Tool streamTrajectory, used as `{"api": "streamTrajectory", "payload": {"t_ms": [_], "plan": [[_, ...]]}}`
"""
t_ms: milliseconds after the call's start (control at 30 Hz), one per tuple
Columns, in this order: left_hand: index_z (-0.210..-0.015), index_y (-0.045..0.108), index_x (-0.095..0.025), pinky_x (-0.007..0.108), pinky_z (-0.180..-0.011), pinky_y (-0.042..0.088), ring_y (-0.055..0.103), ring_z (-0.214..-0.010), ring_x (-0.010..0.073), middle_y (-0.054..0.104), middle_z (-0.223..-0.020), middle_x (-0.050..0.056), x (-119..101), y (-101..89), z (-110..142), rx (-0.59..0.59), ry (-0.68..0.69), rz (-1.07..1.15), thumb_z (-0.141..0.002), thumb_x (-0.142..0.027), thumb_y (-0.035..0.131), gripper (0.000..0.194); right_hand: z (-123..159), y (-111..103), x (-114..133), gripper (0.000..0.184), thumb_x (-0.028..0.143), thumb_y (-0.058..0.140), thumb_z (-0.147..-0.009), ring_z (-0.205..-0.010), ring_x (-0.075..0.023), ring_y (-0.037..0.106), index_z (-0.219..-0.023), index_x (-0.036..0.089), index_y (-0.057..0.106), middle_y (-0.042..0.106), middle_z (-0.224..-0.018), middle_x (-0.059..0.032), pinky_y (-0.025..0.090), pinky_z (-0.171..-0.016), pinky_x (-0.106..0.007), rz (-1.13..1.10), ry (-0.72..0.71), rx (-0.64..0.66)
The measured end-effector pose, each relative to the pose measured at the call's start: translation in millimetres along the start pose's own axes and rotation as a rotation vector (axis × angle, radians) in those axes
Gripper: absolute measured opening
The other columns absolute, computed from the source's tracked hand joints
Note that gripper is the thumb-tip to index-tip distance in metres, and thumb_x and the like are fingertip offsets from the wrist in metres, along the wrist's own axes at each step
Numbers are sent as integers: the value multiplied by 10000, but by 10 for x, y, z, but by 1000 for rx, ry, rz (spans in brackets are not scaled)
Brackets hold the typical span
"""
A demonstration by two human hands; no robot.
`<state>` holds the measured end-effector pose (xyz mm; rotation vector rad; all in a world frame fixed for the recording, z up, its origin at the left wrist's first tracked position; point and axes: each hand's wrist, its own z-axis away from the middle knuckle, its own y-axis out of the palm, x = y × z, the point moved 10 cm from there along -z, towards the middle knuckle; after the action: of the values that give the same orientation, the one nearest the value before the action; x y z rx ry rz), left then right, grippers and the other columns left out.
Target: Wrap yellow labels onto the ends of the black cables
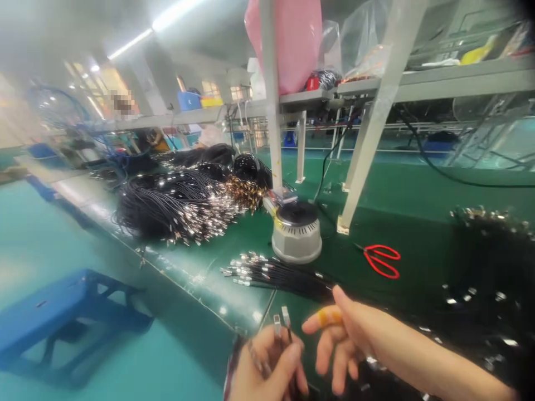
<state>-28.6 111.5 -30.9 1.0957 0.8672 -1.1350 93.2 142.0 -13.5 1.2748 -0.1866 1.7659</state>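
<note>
You are working at a green worktop (338, 248), and a white round device (297, 239) is standing on it. Nearer you than the device and slightly to its left, your left hand (267, 365) is gripping two small metal plugs (285, 315), thumb pressing against fingers and both tips poking up above them. Whether they are belonging to one cable, the view is not showing. Your right hand (351, 337) is hovering on your side of the device, a little to its right; its grip is standing open, with nothing visibly resting in it, and a yellow wrap (328, 317) is circling one finger.

Just in front of the device, a bundle of black cables (292, 275) is lying with its plug ends pointing left. A big heap of cables (148, 206) is spreading beyond the device to its left, while red scissors (382, 260) are lying to its right.

You are probably doing best by pinching just behind the metal parts, so both tips are standing level and facing the same way. If you are squeezing too loosely, they are likely tilting apart; if you are tugging on the thin cable, you are risking strain at the joint.
</note>
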Motion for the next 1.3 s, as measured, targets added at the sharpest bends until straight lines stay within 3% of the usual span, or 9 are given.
{"api": "streamTrajectory", "payload": {"t_ms": [200, 300, 367, 500, 700, 833, 1033, 1167, 1300], "plan": [[-881, 694, -154, 185, -454, 369, 492, -451, 91, 603, -504, -17, -272, 54, 145, -78, 56, -195, -745, -441, 739, 321, 186, 188, -32, 874, 773, 119, -871, -433, -110, 629, -995, 103, 667, 714, -646, -101, 341, -442, -155, 175, 2, 111], [-930, 722, -164, 211, -476, 382, 504, -465, 108, 587, -497, -29, -367, 131, 178, -81, 77, -307, -763, -314, 707, 225, 220, 272, 1, 915, 783, 89, -858, -388, -97, 564, -743, 89, 674, 666, -542, -104, 330, -438, -160, 375, -11, 141], [-906, 734, -170, 219, -484, 373, 478, -458, 105, 553, -484, -45, -423, 201, 193, -70, 99, -370, -760, -258, 693, 175, 240, 350, 37, 937, 788, 60, -849, -378, -89, 525, -602, 94, 639, 643, -518, -111, 331, -445, -169, 476, -15, 169], [-769, 704, -183, 226, -499, 361, 438, -483, 113, 502, -488, -54, -522, 292, 218, -66, 194, -464, -770, -224, 672, 52, 266, 455, 102, 949, 800, 42, -836, -381, -90, 481, -587, 99, 631, 595, -485, -81, 343, -470, -190, 571, -3, 187], [-620, 559, -208, 228, -503, 371, 442, -491, 121, 524, -507, -44, -492, 262, 243, -102, 230, -542, -790, -246, 650, 196, 294, 465, 83, 904, 773, 87, -867, -380, -95, 474, -575, 120, 639, 551, -437, -32, 378, -506, -204, 605, -18, 142], [-607, 583, -216, 224, -482, 375, 461, -456, 119, 567, -510, -35, -548, 269, 328, -175, 306, -567, -776, -195, 641, 180, 288, 452, 6, 876, 736, 116, -900, -363, -90, 476, -559, 119, 636, 557, -426, -29, 372, -496, -204, 543, -49, 127], [-635, 621, -206, 223, -541, 425, 516, -508, 123, 660, -611, -4, -545, 315, 373, -167, 372, -634, -783, -159, 622, 156, 233, 385, -11, 808, 701, 144, -928, -315, -98, 456, -738, 108, 658, 500, -363, 18, 352, -451, -211, 472, -64, 46], [-628, 600, -190, 216, -490, 384, 473, -464, 108, 568, -504, -30, -405, 228, 257, -96, 176, -502, -787, -222, 642, 168, 144, 240, -49, 723, 688, 206, -934, -324, -97, 502, -1000, 107, 631, 578, -429, 16, 311, -417, -191, 311, -29, -18], [-662, 617, -169, 199, -462, 349, 455, -427, 90, 553, -447, -32, -255, 120, 179, -86, 1, -303, -777, -276, 686, 172, 132, -50, -35, 568, 636, 432, -906, -503, -120, 630, -1161, 141, 543, 706, -672, -27, 359, -482, -203, 150, -167, -285]]}}
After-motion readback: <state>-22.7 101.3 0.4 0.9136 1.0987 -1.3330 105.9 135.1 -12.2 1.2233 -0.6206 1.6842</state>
